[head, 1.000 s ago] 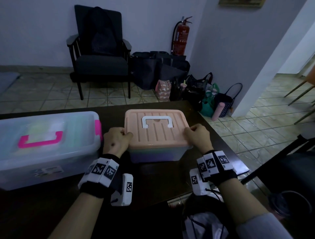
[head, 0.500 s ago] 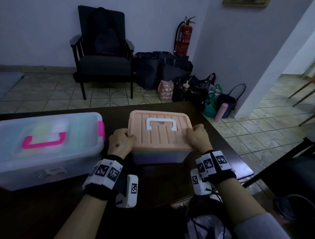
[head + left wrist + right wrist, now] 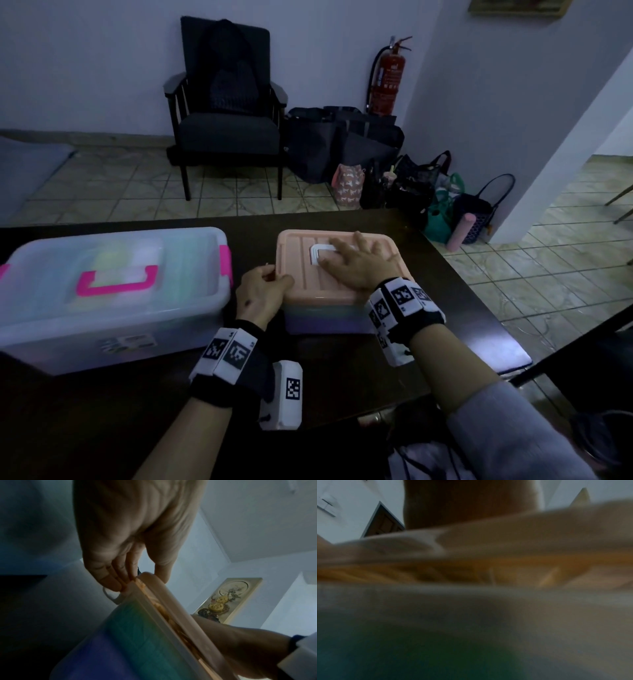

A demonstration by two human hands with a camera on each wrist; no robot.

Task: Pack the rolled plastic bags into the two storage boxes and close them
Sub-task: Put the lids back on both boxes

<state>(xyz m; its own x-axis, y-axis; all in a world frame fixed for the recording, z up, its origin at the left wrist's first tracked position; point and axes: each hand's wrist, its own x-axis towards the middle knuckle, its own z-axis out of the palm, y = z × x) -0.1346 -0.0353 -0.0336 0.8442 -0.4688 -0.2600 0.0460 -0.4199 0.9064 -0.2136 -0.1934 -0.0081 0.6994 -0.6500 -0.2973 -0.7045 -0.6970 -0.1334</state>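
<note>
Resting flat with fingers spread, the right hand (image 3: 359,265) is laid on the peach lid (image 3: 308,287), whose left edge is pinched by the left hand (image 3: 260,294).

The small box's peach lid (image 3: 342,287) is showing as smooth, ribbed matt plastic. The larger box (image 3: 113,308) is looking like translucent plastic, sitting on a dark, faintly glossy table (image 3: 445,308)

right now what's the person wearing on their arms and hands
Both hands are bare. The left hand and right hand each have a black wrist strap carrying white blocks printed with black square marker codes. A white camera box with one such marker hangs from the left strap. A grey sleeve covers the right forearm.
</note>
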